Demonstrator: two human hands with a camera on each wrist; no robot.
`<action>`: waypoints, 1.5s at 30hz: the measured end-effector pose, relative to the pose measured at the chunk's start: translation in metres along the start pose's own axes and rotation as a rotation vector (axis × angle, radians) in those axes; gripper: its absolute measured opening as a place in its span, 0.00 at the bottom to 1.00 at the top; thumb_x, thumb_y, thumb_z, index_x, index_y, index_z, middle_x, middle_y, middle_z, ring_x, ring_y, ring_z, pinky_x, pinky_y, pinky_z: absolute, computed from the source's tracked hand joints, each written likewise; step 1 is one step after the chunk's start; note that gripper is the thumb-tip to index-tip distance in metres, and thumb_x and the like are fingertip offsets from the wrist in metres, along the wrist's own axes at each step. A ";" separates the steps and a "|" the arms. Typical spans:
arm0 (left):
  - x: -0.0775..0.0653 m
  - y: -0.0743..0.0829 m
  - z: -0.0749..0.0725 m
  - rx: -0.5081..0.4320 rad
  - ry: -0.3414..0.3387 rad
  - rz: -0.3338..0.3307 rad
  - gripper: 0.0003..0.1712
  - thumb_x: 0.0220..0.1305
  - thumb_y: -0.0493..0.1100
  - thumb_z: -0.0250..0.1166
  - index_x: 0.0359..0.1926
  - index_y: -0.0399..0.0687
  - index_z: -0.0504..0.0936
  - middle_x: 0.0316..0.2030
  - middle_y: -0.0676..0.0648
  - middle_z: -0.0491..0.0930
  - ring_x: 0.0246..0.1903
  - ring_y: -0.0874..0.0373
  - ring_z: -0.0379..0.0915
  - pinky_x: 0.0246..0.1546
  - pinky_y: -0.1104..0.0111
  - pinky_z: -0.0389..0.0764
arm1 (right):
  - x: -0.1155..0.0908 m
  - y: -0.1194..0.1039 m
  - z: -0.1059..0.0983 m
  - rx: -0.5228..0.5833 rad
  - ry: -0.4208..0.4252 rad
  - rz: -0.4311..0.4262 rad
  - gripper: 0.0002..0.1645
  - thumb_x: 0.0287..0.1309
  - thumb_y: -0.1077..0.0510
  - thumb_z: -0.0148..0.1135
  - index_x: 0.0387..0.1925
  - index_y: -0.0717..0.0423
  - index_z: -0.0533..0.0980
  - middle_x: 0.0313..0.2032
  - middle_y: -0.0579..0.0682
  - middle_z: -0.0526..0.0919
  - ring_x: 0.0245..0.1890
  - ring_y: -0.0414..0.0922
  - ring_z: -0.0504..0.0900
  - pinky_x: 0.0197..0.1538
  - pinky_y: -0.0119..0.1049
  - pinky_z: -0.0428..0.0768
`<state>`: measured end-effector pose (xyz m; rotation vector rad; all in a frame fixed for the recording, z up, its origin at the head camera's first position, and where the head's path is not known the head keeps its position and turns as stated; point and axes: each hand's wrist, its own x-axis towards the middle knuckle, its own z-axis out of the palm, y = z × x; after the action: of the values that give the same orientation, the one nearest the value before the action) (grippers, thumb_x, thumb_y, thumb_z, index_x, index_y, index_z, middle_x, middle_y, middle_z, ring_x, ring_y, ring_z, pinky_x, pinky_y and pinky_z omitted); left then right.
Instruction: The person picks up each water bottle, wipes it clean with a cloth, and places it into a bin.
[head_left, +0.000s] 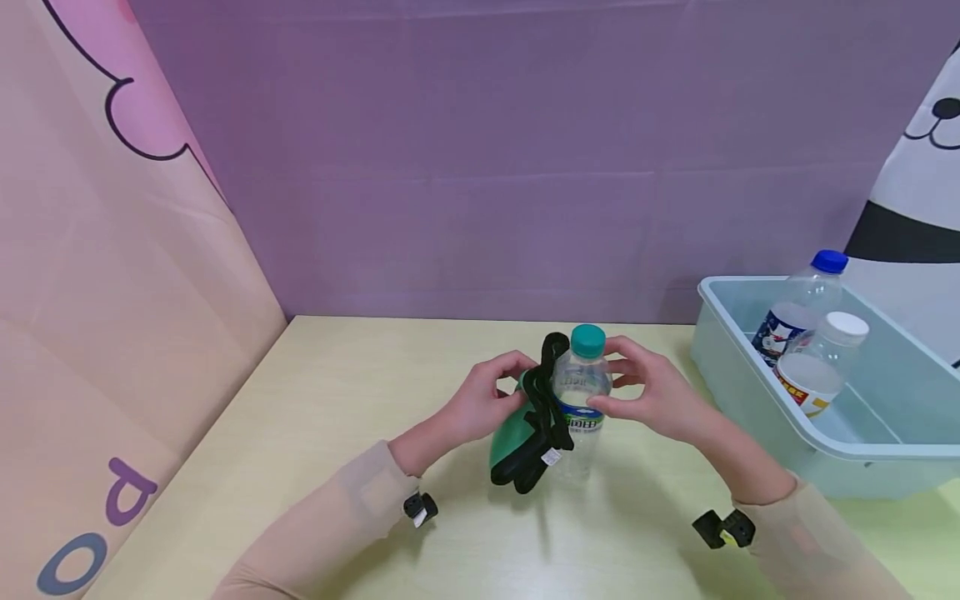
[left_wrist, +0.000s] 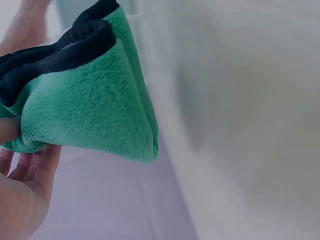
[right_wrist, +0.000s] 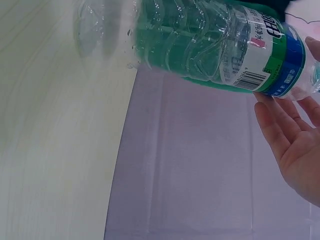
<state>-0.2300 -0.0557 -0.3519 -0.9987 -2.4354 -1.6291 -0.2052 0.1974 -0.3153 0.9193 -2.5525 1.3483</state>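
My left hand (head_left: pixel 480 398) grips a folded green cloth (left_wrist: pixel 95 105) with black edging, pinching it between thumb and fingers. The black edging (head_left: pixel 550 400) faces the bottle in the head view, and a small white tag hangs near its lower end. Close against the cloth's right side stands an upright clear plastic bottle (head_left: pixel 583 379) with a green cap (head_left: pixel 588 341) and a blue, green and white label (right_wrist: pixel 267 55). Round its upper part my right hand (head_left: pixel 656 392) holds it, thumb on the label in front and fingers at the far side. Whether the base touches the table cannot be told.
A light blue plastic bin (head_left: pixel 772 446) sits on the right of the pale wooden table (head_left: pixel 360 367). Inside lean a blue-capped bottle (head_left: pixel 810 296) and a white-capped bottle (head_left: pixel 817 367). A purple backdrop (head_left: pixel 480 167) rises behind the table; a printed pinkish sheet (head_left: pixel 135 292) borders its left.
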 end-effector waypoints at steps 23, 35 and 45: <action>0.008 0.011 -0.005 0.002 -0.022 0.038 0.14 0.63 0.26 0.59 0.49 0.36 0.78 0.38 0.43 0.80 0.42 0.52 0.74 0.33 0.67 0.82 | 0.002 0.000 -0.004 0.033 -0.019 0.002 0.31 0.52 0.65 0.72 0.57 0.63 0.69 0.50 0.61 0.76 0.47 0.61 0.81 0.37 0.38 0.83; -0.003 -0.023 0.005 0.159 -0.155 0.012 0.16 0.59 0.24 0.60 0.47 0.37 0.79 0.43 0.44 0.81 0.39 0.53 0.76 0.45 0.58 0.77 | 0.002 -0.002 -0.001 0.040 -0.032 0.037 0.32 0.53 0.63 0.72 0.57 0.62 0.68 0.52 0.61 0.76 0.49 0.61 0.80 0.39 0.40 0.83; -0.006 -0.005 0.000 0.005 -0.035 0.019 0.15 0.62 0.25 0.59 0.49 0.37 0.78 0.37 0.45 0.81 0.41 0.54 0.74 0.32 0.69 0.80 | 0.001 -0.001 0.000 0.055 -0.033 0.008 0.31 0.53 0.64 0.71 0.57 0.61 0.69 0.50 0.60 0.77 0.48 0.59 0.81 0.38 0.36 0.83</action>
<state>-0.2278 -0.0591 -0.3579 -1.0550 -2.4430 -1.6119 -0.2054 0.1964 -0.3146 0.9495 -2.5583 1.4235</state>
